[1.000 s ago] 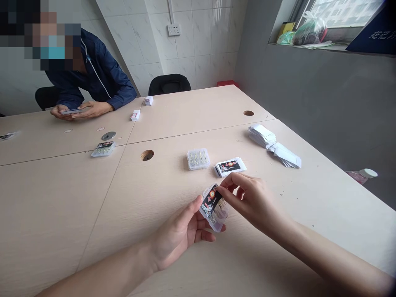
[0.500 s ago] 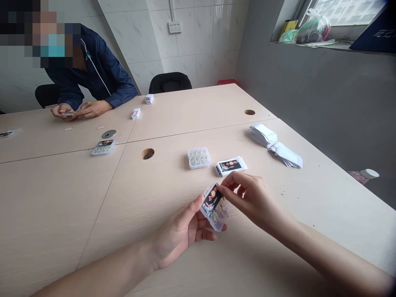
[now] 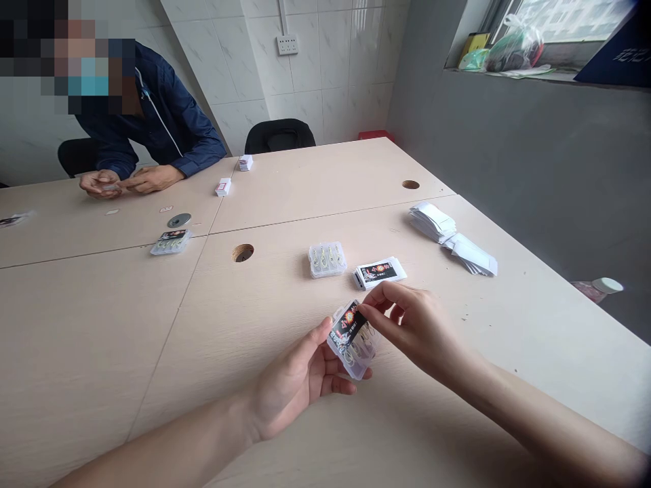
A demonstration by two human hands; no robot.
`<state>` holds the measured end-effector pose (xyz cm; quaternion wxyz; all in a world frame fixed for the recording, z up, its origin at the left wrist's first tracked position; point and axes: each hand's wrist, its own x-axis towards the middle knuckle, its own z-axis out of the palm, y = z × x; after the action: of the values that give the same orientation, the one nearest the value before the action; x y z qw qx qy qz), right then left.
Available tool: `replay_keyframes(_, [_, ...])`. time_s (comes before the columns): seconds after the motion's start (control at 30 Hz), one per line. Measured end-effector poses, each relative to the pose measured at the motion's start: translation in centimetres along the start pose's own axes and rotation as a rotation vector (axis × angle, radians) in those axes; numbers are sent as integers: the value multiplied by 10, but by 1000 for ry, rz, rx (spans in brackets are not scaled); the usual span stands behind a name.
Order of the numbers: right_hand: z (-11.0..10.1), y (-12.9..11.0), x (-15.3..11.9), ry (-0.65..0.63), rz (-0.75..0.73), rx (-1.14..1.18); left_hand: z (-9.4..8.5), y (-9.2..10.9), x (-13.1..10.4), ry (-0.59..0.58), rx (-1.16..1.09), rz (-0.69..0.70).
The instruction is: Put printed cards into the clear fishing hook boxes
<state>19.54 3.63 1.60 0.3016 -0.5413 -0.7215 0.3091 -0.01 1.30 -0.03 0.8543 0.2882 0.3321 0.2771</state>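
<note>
My left hand (image 3: pixel 305 379) holds a small clear plastic box (image 3: pixel 359 362) with metal hooks inside, tilted above the table. A black printed label (image 3: pixel 346 325) lies on the upper part of that box. The thumb and fingers of my right hand (image 3: pixel 407 322) pinch the label's upper right corner at the box edge. Just beyond my hands, a stack of black-and-white labels (image 3: pixel 379 271) rests on the table, and left of it is another clear box of hooks (image 3: pixel 327 259).
White paper slips (image 3: pixel 458 237) lie in piles at the right. A labelled box (image 3: pixel 171 242), a metal disc (image 3: pixel 179 220) and small white stacks (image 3: pixel 222 187) are farther left. Across the table (image 3: pixel 285 196) sits a person in a blue jacket (image 3: pixel 167 108).
The box and label in my left hand have shifted very slightly left. My right hand keeps its place at the corner. The other person's hands have moved a little.
</note>
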Motion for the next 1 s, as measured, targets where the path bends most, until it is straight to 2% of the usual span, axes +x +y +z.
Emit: replay_keyframes(1.0, [0,1,1,2,-14,-12,2,2,1,-1,-17,-4])
